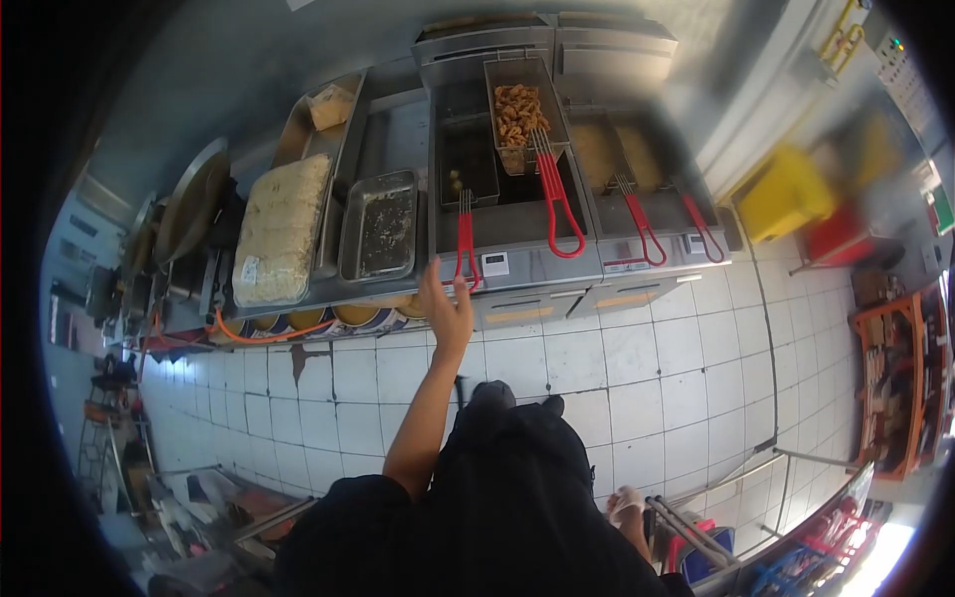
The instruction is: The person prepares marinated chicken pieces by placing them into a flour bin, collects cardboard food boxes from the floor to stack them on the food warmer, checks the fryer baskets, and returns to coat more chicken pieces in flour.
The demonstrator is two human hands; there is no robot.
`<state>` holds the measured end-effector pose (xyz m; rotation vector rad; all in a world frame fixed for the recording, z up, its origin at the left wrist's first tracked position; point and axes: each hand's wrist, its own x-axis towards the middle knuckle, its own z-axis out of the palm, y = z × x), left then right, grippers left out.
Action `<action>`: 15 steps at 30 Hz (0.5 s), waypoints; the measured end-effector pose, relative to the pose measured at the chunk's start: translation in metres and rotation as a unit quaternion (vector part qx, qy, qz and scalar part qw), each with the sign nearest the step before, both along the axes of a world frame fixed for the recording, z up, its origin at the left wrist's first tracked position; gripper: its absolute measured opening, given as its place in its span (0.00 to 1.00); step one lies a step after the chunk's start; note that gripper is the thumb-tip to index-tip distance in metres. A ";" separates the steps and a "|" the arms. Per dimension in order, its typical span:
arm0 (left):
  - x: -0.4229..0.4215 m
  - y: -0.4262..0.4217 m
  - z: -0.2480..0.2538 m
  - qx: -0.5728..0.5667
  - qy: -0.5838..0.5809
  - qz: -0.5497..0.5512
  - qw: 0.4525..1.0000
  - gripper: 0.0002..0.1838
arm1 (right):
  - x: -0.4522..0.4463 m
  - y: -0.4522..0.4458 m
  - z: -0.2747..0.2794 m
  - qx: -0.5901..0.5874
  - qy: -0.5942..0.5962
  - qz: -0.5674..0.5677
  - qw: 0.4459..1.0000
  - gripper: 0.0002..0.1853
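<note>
left hand, spread, placed at red basket handle.
right hand held low; its grip cannot be told.

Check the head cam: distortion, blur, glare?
Head view: strong fisheye, tile lines on the floor bowed, black corners; head view, upper right: yellow object smeared; head view, lower right: glare blown to white; head view, centre: left hand and basket fairly clear.

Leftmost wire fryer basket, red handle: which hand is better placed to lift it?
Likely the left hand, close to the red handle; the right hand is farther back, beside the black-clad body.
</note>
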<state>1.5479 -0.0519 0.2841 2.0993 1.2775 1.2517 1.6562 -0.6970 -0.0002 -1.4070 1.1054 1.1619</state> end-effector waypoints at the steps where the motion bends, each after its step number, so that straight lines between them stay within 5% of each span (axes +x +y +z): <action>1: 0.015 0.002 0.020 0.071 0.017 0.012 0.997 0.30 | 0.039 0.008 -0.001 -0.006 -0.024 0.004 1.000 0.13; 5: 0.020 -0.009 -0.055 -0.035 0.356 -0.031 0.933 0.38 | 0.158 0.066 0.046 0.001 -0.158 0.055 0.986 0.17; 9: 0.013 -0.031 -0.084 -0.080 0.347 -0.024 0.934 0.38 | 0.206 0.121 0.065 0.006 -0.194 0.089 0.977 0.16; 15: 0.017 0.001 -0.041 -0.062 0.289 -0.015 0.955 0.38 | 0.191 0.166 0.090 0.008 -0.166 0.165 0.972 0.15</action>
